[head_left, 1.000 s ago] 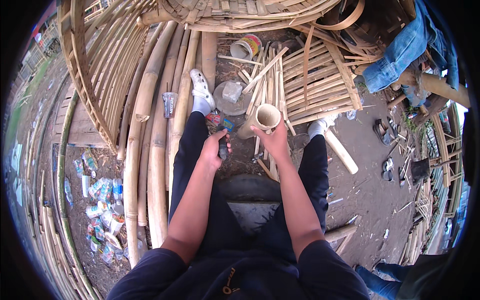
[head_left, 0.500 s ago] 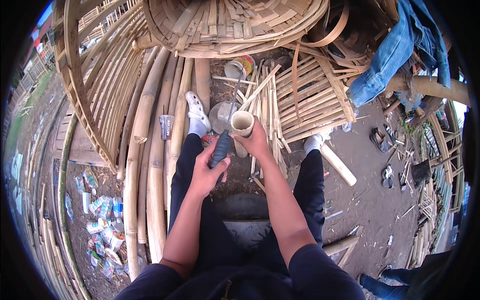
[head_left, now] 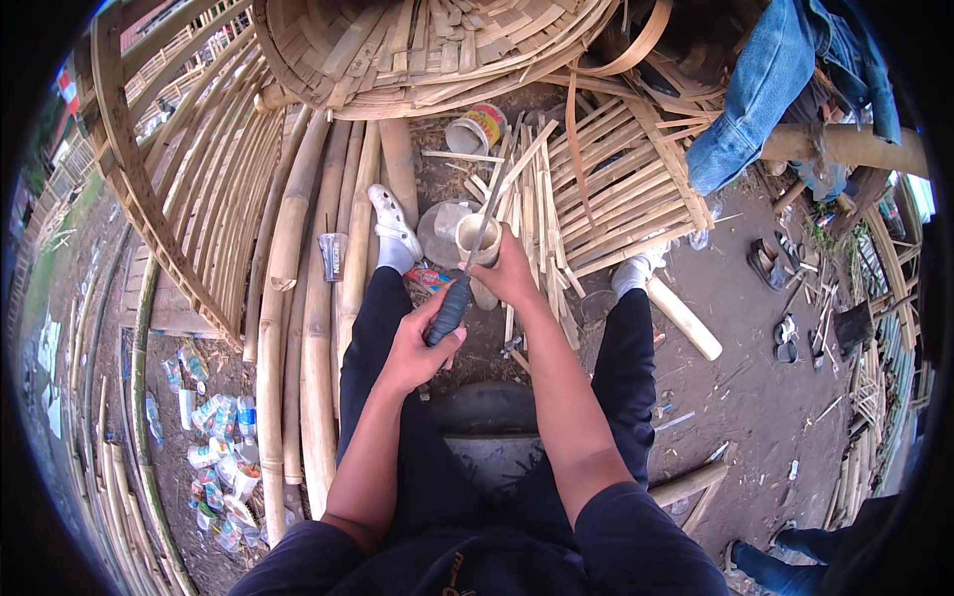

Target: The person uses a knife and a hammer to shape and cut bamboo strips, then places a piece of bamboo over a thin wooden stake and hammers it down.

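At the far left, about 8 o'clock from my hands, I see a heap of plastic cups [head_left: 214,467] on the ground, and beside it long bamboo poles [head_left: 308,328] that run toward 12 o'clock. My white shoe [head_left: 393,226] rests near their upper end.

My left hand [head_left: 417,343] is closed around the dark handle of a knife [head_left: 452,303]. The blade goes up toward 1 o'clock and its thin steel part lies across the open mouth of the bamboo tube [head_left: 475,243]. The tube stands upright between my knees, its long axis roughly vertical, so I look into its hollow end. My right hand [head_left: 512,273] is closed around the tube from the right side and touches it; this hand is the nearer one to the tube, while the left hand reaches it only through the knife. The tube therefore lies at 1 o'clock from the left hand.

Compared with half a second ago, the knife has risen from beside the tube and its blade now sits on the rim; the tube has stayed in nearly the same place.

To the right lies a flat bamboo rack [head_left: 621,189], a short cut bamboo piece [head_left: 686,318] at 3 o'clock, and a blue jeans [head_left: 785,79] on a beam at 2 o'clock.
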`<state>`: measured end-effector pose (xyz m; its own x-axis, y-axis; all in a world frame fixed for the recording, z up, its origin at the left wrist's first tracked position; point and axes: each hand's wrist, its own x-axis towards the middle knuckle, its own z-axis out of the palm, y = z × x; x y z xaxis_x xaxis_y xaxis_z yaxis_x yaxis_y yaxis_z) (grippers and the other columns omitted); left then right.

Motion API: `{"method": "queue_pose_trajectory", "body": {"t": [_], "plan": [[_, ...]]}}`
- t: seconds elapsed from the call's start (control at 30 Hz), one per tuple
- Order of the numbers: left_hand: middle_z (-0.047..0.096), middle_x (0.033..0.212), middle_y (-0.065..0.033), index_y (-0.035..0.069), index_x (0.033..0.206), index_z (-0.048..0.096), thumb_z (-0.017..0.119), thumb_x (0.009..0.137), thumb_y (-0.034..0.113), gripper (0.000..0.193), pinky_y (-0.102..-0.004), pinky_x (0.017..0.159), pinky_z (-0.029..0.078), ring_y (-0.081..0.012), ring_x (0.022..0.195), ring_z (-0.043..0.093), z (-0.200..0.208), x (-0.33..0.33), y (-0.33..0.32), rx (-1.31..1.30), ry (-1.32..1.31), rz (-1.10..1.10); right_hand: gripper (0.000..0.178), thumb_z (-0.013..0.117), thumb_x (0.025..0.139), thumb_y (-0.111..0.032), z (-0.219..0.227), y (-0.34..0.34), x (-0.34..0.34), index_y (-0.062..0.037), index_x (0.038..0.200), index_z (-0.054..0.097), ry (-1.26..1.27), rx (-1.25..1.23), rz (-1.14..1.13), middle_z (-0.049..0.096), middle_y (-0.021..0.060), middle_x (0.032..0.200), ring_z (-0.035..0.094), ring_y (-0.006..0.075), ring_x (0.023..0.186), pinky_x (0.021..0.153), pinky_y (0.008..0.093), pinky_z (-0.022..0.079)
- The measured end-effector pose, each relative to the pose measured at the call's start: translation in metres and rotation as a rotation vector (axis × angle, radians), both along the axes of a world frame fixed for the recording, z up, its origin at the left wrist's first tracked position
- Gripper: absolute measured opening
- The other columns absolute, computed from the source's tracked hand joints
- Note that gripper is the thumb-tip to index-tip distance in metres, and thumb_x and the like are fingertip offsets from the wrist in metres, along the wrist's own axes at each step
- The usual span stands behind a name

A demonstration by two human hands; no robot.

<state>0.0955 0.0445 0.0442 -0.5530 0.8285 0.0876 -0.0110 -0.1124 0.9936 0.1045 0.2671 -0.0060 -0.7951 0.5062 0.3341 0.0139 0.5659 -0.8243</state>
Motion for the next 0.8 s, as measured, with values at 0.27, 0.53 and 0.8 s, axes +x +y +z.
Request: {"method": "queue_pose_trajectory", "body": {"t": [0.27, 0.53, 0.8], "plan": [[0.052, 0.076, -0.0003, 0.002, 0.143, 0.042, 0.059, 0.091, 0.005, 0.054, -0.0246, 0.056, 0.041, -0.0087, 0.059, 0.048, 0.019, 0.000, 0.001, -0.109, -0.031, -0.015, 0.073, 0.087, 0.062, -0.015, 0.013, -0.003, 0.013, -0.0013, 0.123, 0.049, -0.011, -0.016, -0.017, 0.061, 0.0220, 0.112, 0.057, 0.0404, 0.109, 0.095, 0.0448, 0.046], [0.050, 0.068, 0.0023, -0.001, 0.118, 0.059, 0.062, 0.092, 0.012, 0.029, -0.0234, 0.048, 0.039, -0.0058, 0.053, 0.046, 0.049, 0.010, 0.010, -0.276, 0.084, 0.035, 0.075, 0.086, 0.066, -0.025, 0.020, -0.007, 0.039, 0.0009, 0.124, 0.046, 0.033, 0.001, -0.105, 0.061, 0.0252, 0.109, 0.059, 0.0417, 0.105, 0.093, 0.0451, 0.047], [0.049, 0.065, -0.0009, -0.002, 0.105, 0.058, 0.059, 0.095, 0.020, 0.024, -0.0259, 0.046, 0.038, -0.0089, 0.052, 0.045, 0.056, 0.004, 0.024, -0.378, -0.066, -0.017, 0.073, 0.086, 0.067, -0.022, 0.022, 0.004, 0.038, 0.0012, 0.123, 0.044, 0.052, -0.050, -0.056, 0.064, 0.0235, 0.110, 0.062, 0.0394, 0.105, 0.089, 0.0444, 0.050]]}}
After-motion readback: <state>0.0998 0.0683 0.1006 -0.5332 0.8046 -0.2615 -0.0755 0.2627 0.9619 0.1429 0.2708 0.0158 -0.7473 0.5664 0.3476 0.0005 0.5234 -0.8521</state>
